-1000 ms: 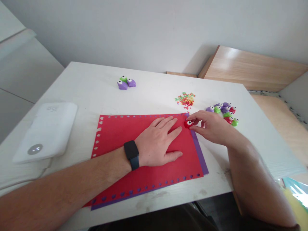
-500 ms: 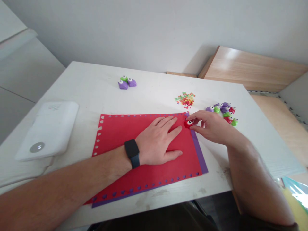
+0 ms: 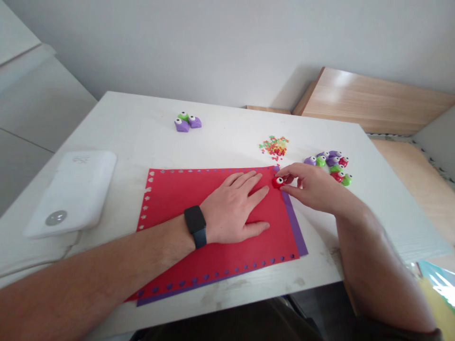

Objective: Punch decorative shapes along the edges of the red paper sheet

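My left hand (image 3: 236, 208) lies flat with fingers spread on a red sheet of paper (image 3: 177, 194). Small shapes such as hearts and stars are punched along the sheet's left, top and bottom edges. Beneath it, a purple sheet (image 3: 295, 225) sticks out at the right and bottom. At the red sheet's upper right corner, my right hand (image 3: 305, 187) pinches a small red craft punch (image 3: 277, 183) with a white eye-like button. Thumb and fingers are on its right side; the paper edge inside it is hidden.
Behind the right hand stand several purple, green and red craft punches (image 3: 334, 161). A heap of tiny paper cutouts (image 3: 277, 148) lies beyond the sheet. Three more punches (image 3: 183, 124) sit farther back. A white device with a cord (image 3: 76, 189) rests at left.
Both hands and the red craft punch stay practically where they were. The view has shifted very slightly.
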Available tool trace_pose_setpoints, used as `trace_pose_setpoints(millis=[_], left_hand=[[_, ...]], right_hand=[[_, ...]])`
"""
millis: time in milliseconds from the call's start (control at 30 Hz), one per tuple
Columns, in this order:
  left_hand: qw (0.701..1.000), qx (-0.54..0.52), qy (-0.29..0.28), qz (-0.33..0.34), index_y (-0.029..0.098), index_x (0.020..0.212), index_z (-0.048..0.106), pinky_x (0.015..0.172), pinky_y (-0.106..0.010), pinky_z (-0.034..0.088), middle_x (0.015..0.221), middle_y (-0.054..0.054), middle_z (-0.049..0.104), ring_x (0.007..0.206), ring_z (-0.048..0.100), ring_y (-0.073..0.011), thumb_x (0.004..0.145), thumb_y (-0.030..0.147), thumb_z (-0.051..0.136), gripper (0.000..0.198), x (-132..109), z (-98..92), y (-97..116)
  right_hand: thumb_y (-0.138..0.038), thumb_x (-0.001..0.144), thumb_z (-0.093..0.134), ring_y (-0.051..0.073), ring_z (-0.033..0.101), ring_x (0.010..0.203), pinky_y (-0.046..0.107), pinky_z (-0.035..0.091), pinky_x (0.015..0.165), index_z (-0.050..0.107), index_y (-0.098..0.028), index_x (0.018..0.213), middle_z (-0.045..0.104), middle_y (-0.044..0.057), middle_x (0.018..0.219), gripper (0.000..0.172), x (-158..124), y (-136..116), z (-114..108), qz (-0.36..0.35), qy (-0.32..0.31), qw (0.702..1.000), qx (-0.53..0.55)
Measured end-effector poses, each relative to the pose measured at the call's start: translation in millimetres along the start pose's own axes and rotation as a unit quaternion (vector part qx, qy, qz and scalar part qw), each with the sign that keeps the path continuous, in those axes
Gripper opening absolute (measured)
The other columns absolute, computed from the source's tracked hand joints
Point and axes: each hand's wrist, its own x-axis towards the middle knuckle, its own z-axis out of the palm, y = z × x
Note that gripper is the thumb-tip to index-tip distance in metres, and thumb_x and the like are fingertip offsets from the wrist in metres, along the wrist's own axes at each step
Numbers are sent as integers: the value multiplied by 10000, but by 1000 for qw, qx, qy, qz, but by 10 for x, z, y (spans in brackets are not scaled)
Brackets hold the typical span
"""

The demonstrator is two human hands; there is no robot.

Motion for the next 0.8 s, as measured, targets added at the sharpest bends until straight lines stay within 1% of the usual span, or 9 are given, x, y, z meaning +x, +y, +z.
trace_pose_setpoints(millis=[100, 200, 267, 333, 400, 500, 567, 633, 800], left_hand=[[1000, 1, -1, -1, 116, 1528, 572, 1298, -577, 285, 1636, -250, 475, 1559, 408, -406, 997, 653, 543, 756, -1, 3, 1], [1000, 2, -3, -1, 116, 1530, 568, 1300, -574, 284, 1648, -249, 462, 1563, 403, -406, 996, 660, 540, 763, -1, 3, 2], [1000, 2, -4, -1, 114, 1534, 563, 1302, -578, 279, 1653, -251, 454, 1568, 395, -406, 997, 662, 537, 767, 0, 2, 1], [1000, 0, -5, -1, 110, 1534, 561, 1304, -580, 276, 1651, -255, 455, 1571, 390, -406, 1001, 660, 532, 766, 1, 0, -2], [1000, -2, -6, 0, 107, 1534, 559, 1303, -582, 277, 1650, -259, 454, 1571, 387, -409, 1003, 657, 530, 765, 2, -1, -6], [1000, -3, -7, 1, 105, 1538, 556, 1301, -584, 282, 1654, -260, 449, 1570, 386, -413, 1001, 659, 534, 771, -1, 3, -14], [1000, -5, -4, 2, 108, 1539, 556, 1301, -585, 283, 1654, -256, 451, 1570, 387, -412, 996, 658, 545, 773, -5, 8, -18], [1000, -7, 2, 3, 117, 1537, 558, 1299, -586, 288, 1651, -249, 458, 1567, 394, -407, 992, 653, 558, 765, -7, 12, -19], [1000, -12, 6, 5, 115, 1524, 568, 1295, -588, 296, 1646, -250, 464, 1561, 403, -405, 997, 642, 560, 745, -7, 6, -16]], right_hand=[[-208, 899, 702, 214, 733, 873, 341, 550, 786, 761, -228, 1129, 806, 51, 1043, 239, -11, 5, 3, 9, 1, 1000, 3], [-181, 880, 693, 218, 740, 913, 342, 559, 789, 733, -220, 1196, 805, 56, 1083, 321, -27, -23, -19, 14, 8, 1000, 15], [-161, 868, 674, 209, 735, 906, 333, 565, 780, 714, -217, 1219, 800, 52, 1077, 358, -33, -57, -48, 17, 21, 999, 31], [-181, 878, 657, 195, 723, 862, 320, 562, 751, 710, -214, 1189, 793, 46, 1042, 317, -31, -94, -76, 29, 41, 998, 44], [-232, 912, 641, 185, 708, 818, 312, 546, 722, 715, -211, 1124, 788, 42, 1001, 226, -20, -123, -93, 51, 63, 996, 46], [-274, 944, 615, 183, 686, 763, 315, 512, 706, 719, -214, 1012, 781, 33, 911, 138, 5, -138, -95, 96, 83, 992, 18], [-273, 947, 603, 182, 662, 708, 317, 477, 676, 713, -218, 926, 763, 25, 825, 125, 18, -134, -89, 120, 73, 990, -18], [-279, 954, 590, 181, 638, 665, 316, 442, 646, 705, -220, 868, 737, 19, 754, 155, 25, -126, -83, 126, 54, 990, -45], [-301, 971, 575, 168, 621, 634, 302, 421, 625, 726, -222, 919, 709, -5, 703, 178, 22, -115, -54, 102, 16, 994, -27]])
